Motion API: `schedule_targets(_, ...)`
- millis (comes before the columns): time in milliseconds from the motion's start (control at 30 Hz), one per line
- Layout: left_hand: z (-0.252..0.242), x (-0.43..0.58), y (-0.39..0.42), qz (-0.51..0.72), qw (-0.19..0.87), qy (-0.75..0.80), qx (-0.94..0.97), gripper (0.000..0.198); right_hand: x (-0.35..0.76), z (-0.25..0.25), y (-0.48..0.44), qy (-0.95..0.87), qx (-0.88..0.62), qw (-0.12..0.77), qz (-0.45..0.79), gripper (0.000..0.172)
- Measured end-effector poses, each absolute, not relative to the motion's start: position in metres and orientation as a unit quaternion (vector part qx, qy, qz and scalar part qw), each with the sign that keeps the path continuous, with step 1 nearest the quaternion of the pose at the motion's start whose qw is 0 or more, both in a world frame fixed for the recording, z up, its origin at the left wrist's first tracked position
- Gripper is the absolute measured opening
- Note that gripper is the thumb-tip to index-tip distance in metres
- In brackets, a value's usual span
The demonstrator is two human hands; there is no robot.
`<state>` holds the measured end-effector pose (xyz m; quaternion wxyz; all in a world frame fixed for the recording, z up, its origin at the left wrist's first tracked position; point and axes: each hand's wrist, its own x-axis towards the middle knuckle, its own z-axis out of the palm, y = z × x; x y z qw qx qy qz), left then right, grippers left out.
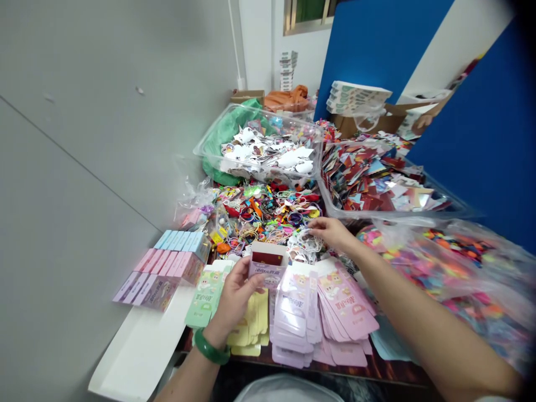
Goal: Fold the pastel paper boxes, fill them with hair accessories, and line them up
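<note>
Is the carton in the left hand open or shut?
Open: the carton in the left hand has its top flap raised, and something dark red shows inside its mouth.

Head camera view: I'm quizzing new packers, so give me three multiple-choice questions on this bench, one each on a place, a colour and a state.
1. Where is the jade-green bangle?
A. Left wrist
B. Right wrist
C. Tub rim

2. What colour are the fanned flat cartons nearest the right hand?
A. Blue
B. Pink
C. Orange

3. What state is the carton at the left hand in?
A. Sealed
B. Crushed flat
C. Open-topped

Answers:
1. A, the bangle circles that wrist.
2. B, their printed faces show pink.
3. C, its top stands open with red showing inside.
</note>
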<state>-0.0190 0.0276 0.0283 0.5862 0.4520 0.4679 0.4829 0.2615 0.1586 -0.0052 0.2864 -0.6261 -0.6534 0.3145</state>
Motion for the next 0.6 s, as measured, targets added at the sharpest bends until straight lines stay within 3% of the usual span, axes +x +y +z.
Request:
schedule_targets(367,0.027,-0.016,0.029,0.474,0.594,0.455,0.464,0.035,0.260,0.008,0.145,-0.624,-0.646,0.326,0.295,0.019)
schedule_targets(600,0.026,-0.011,0.028,0.463,0.610,0.451,0.458,0.034,0.257,0.039,0.128,-0.600,-0.608,0.398,0.335,0.033)
